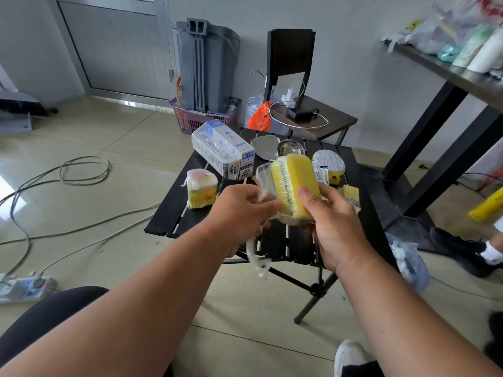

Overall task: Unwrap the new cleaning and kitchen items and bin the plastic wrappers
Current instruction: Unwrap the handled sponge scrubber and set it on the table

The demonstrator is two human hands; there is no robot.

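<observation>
A yellow sponge [295, 180] is held above the black slatted table [174, 221]. My right hand [334, 224] grips its lower end with the thumb on its front face. My left hand [242, 210] pinches the clear plastic wrapper [262, 175] peeling off the sponge's left side; a strand of wrap hangs down below that hand. On the table lie a wrapped yellow item [201, 190], a wrapped white box [221, 149], a silver scouring pad [328, 159] and two metal dishes [291, 148].
A grey bin [206, 63] stands by the wall behind a pink basket [187, 118]. A chair [304, 104] with chargers is behind the table. Cables and a power strip [24, 288] lie on the floor at left. Another person's shoe [460, 248] and a plastic bag [411, 262] are at right.
</observation>
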